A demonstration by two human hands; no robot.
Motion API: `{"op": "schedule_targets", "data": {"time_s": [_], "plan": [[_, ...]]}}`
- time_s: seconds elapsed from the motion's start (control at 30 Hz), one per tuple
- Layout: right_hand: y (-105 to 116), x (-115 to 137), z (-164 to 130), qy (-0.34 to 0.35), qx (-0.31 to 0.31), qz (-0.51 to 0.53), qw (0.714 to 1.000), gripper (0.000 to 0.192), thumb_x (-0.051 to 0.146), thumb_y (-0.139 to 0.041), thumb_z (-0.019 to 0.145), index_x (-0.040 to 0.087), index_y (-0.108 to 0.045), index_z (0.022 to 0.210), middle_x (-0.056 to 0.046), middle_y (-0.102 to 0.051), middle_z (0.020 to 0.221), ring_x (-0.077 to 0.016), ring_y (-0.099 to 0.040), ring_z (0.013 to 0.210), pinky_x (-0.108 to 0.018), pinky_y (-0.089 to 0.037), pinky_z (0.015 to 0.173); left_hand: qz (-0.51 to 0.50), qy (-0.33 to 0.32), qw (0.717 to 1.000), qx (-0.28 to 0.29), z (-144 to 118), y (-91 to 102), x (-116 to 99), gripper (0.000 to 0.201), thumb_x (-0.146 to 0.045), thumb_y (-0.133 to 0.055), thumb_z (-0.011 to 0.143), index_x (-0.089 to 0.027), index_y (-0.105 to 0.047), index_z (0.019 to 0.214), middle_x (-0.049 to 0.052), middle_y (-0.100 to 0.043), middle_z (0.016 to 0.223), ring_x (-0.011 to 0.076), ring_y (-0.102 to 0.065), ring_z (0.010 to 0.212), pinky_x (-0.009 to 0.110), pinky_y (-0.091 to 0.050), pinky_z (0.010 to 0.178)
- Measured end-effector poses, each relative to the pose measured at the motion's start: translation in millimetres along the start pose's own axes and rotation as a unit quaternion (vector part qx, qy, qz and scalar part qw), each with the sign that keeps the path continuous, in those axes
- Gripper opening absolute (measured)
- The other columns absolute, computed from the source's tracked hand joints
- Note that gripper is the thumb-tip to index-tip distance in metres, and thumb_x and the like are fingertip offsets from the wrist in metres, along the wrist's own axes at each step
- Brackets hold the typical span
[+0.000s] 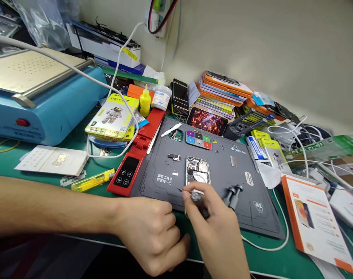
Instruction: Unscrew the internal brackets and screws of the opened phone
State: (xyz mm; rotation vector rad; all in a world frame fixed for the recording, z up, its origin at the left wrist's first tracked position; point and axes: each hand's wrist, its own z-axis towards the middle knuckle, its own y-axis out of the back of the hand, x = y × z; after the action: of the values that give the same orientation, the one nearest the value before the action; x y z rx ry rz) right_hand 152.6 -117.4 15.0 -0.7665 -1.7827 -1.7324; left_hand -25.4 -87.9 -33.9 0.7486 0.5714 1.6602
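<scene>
An opened smartphone (198, 167) lies on the dark grey work mat (176, 190), its inner parts showing. In front of it my right hand (218, 228) is closed on a small screwdriver (197, 198), pinched between thumb and fingers; its thin tip points left over the mat. Curled into a fist, my left hand (151, 232) is beside it at the mat's front edge; whatever its fingers may hold is hidden. To the right of my right hand are more screwdrivers (234, 195). A small phone part (174, 157) lies left of the phone.
A red folding device (127, 174) borders the mat on the left, near a yellow cutter (92, 181). A blue heating machine (48, 100) stands far left. Behind are a lit phone (208, 121) and stacked boxes (223, 93). An orange-white box (319, 224) lies right, among cables.
</scene>
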Motion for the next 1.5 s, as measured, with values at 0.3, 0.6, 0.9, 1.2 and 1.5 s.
{"op": "schedule_targets", "data": {"time_s": [0.3, 0.6, 0.9, 1.2, 1.5], "plan": [[-26.2, 33.2, 45.9, 0.03, 0.073, -0.111, 0.991, 0.019, 0.02, -0.06, 0.099, 0.03, -0.076, 0.103, 0.002, -0.078, 0.081, -0.0201, -0.07, 0.073, -0.029, -0.037, 0.065, -0.058, 0.029, 0.998, 0.021, -0.2, -2.8, -0.1, 0.021, -0.019, -0.066, 0.095, -0.016, -0.068, 0.074, 0.001, -0.058, 0.062, 0.0168, -0.05, 0.052, 0.035, -0.042, 0.048], [8.8, -7.1, 23.2, 0.039, -0.036, 0.071, 0.996, 0.038, 0.048, -0.057, 0.107, 0.032, -0.061, 0.142, 0.004, -0.065, 0.083, -0.0139, -0.061, 0.069, -0.025, -0.051, 0.064, -0.036, 0.068, 0.995, 0.058, -1.9, -0.5, 0.4, 0.015, -0.022, -0.064, 0.103, -0.011, -0.072, 0.099, -0.003, -0.057, 0.063, 0.0156, -0.05, 0.051, 0.034, -0.036, 0.045], [25.3, -56.5, 31.8, 0.091, -0.303, 0.179, 0.932, 0.05, 0.031, -0.058, 0.106, 0.03, -0.046, 0.155, -0.003, -0.064, 0.116, -0.0165, -0.076, 0.101, -0.039, -0.064, 0.1, -0.021, 0.154, 0.985, 0.074, 2.1, -3.4, 0.6, 0.034, -0.028, -0.048, 0.117, -0.02, -0.054, 0.084, -0.003, -0.056, 0.069, 0.0176, -0.049, 0.06, 0.036, -0.031, 0.057], [12.9, -67.3, 9.5, 0.219, -0.311, -0.151, 0.913, 0.068, 0.014, -0.065, 0.103, 0.032, -0.039, 0.164, -0.011, -0.072, 0.134, -0.0239, -0.075, 0.115, -0.041, -0.068, 0.092, 0.008, 0.188, 0.98, 0.063, 3.6, -4.5, 0.6, 0.037, -0.025, -0.052, 0.115, -0.021, -0.053, 0.079, -0.003, -0.052, 0.067, 0.0184, -0.046, 0.062, 0.037, -0.03, 0.059], [-18.3, -51.2, -3.8, 0.294, -0.235, 0.103, 0.921, 0.076, 0.001, -0.069, 0.095, 0.033, -0.043, 0.159, -0.007, -0.073, 0.113, -0.0202, -0.079, 0.097, -0.038, -0.074, 0.078, 0.009, 0.186, 0.979, 0.088, 1.8, -6.9, 1.9, 0.036, -0.022, -0.055, 0.112, -0.02, -0.056, 0.076, -0.002, -0.053, 0.067, 0.0175, -0.047, 0.061, 0.037, -0.027, 0.056]]}}
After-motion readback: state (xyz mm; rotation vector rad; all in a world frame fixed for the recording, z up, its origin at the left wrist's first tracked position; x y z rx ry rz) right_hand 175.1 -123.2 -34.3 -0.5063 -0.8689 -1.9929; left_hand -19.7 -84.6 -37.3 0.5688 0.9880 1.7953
